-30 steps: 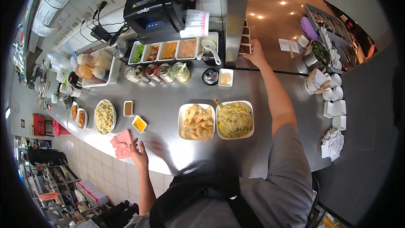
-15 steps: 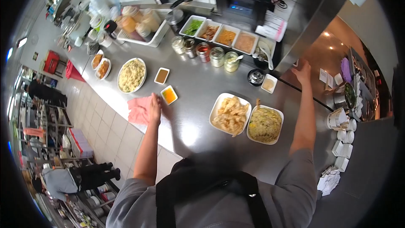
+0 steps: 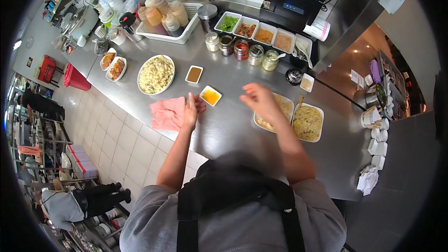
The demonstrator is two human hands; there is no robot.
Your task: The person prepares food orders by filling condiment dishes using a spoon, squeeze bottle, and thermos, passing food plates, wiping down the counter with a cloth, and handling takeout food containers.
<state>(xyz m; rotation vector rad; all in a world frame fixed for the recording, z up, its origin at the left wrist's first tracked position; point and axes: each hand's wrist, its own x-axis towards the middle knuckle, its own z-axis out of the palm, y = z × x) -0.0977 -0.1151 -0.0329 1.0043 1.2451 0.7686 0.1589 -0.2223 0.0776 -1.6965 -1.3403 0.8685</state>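
My left hand (image 3: 192, 110) is upright with fingers apart, at the right edge of a pink cloth (image 3: 168, 113) and just below a small dish of orange-yellow sauce (image 3: 211, 96). Nothing shows in it. My right hand (image 3: 262, 100) hangs over a white bowl of pale fried pieces (image 3: 284, 105), fingers spread and partly blurred, holding nothing visible. Beside that bowl sits a square bowl of fried rice (image 3: 307, 122). A dish of brown sauce (image 3: 194, 74) and an oval plate of pale, chunky food (image 3: 156, 74) lie farther left.
Jars (image 3: 241, 50) and trays of toppings (image 3: 264, 35) line the back below a black printer (image 3: 294, 0). Squeeze bottles fill a white basket (image 3: 179, 37). Two small dishes of browned food (image 3: 115, 68) stand left. Two people are at shelves on the far left.
My right hand has come back from the far right counter to above the fried pieces. My left hand stays by the cloth, its fingers now more spread. The camera view has turned.
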